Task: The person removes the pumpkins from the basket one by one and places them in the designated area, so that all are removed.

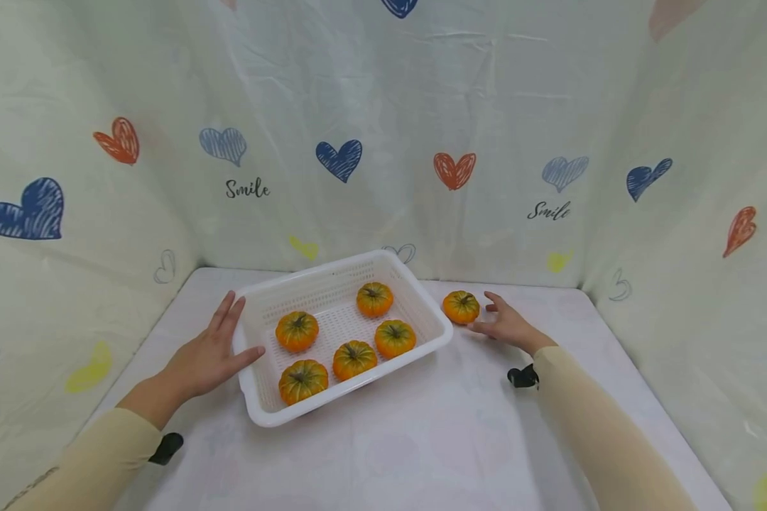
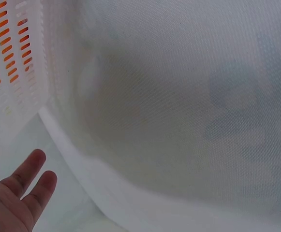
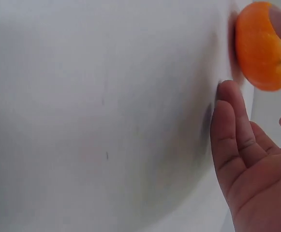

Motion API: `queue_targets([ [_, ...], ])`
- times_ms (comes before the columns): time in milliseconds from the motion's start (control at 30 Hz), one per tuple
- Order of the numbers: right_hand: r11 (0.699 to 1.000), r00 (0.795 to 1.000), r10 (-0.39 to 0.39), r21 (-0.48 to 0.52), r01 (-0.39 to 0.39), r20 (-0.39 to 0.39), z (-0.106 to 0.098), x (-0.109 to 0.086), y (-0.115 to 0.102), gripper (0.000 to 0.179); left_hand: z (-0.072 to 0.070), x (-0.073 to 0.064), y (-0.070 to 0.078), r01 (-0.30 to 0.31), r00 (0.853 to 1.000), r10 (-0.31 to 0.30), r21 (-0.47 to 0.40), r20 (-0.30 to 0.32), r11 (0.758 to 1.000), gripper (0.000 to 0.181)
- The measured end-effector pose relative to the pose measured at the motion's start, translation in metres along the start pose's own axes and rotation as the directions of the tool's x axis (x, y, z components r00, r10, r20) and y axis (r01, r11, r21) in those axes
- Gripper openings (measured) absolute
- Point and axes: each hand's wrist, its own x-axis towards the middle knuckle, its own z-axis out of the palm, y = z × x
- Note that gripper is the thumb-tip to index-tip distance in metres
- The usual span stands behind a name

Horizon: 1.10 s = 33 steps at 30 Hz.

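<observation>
A white perforated plastic basket (image 1: 415, 298) sits tilted sideways on the table, with several small orange-and-green pumpkins (image 1: 354, 360) inside. At its left end is my left hand (image 1: 198, 362), fingers straight and thumb reaching over the rim. The left wrist view shows two fingertips of that hand (image 2: 9, 203) below the basket's slotted wall (image 2: 14, 58). To the basket's right, a single pumpkin (image 1: 460, 307) lies on the table. My right hand (image 1: 508, 326) spreads its fingers beside this pumpkin; in the right wrist view a fingertip overlaps the pumpkin (image 3: 261, 53), and whether it touches cannot be told.
A white cloth covers the table (image 1: 409, 447). Behind it and on both sides hangs a pale curtain (image 1: 396, 106) printed with hearts and the word "Smile". Each wrist carries a small black device (image 1: 523, 376).
</observation>
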Motion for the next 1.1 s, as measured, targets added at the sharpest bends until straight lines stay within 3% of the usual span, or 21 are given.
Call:
queue_targets([
  [300,0.998,0.998,-0.066,0.001,0.066,-0.023,-0.032,-0.015,-0.001,0.104,-0.002,-0.001,-0.001,-0.006,1.0,0.006,0.006,-0.012,1.0,0.104],
  [500,0.99,0.989,-0.14,-0.029,0.139,-0.043,-0.055,-0.023,-0.024,0.108,0.0,0.0,-0.002,-0.005,1.0,0.005,0.005,-0.01,1.0,0.104],
  [800,0.959,0.96,-0.279,-0.057,0.278,-0.013,-0.064,-0.024,-0.1,0.099,0.001,0.001,-0.003,-0.007,1.0,0.007,-0.001,-0.01,1.0,0.103],
  [1000,0.928,0.93,-0.362,-0.068,0.366,0.063,-0.043,-0.019,-0.162,0.098,0.001,0.001,-0.003,0.0,1.0,0.0,-0.004,-0.005,1.0,0.103],
  [1100,0.905,0.904,-0.413,-0.062,0.421,0.112,-0.027,-0.013,-0.19,0.097,0.001,0.001,-0.003,0.001,1.0,-0.001,-0.007,-0.006,1.0,0.103],
])
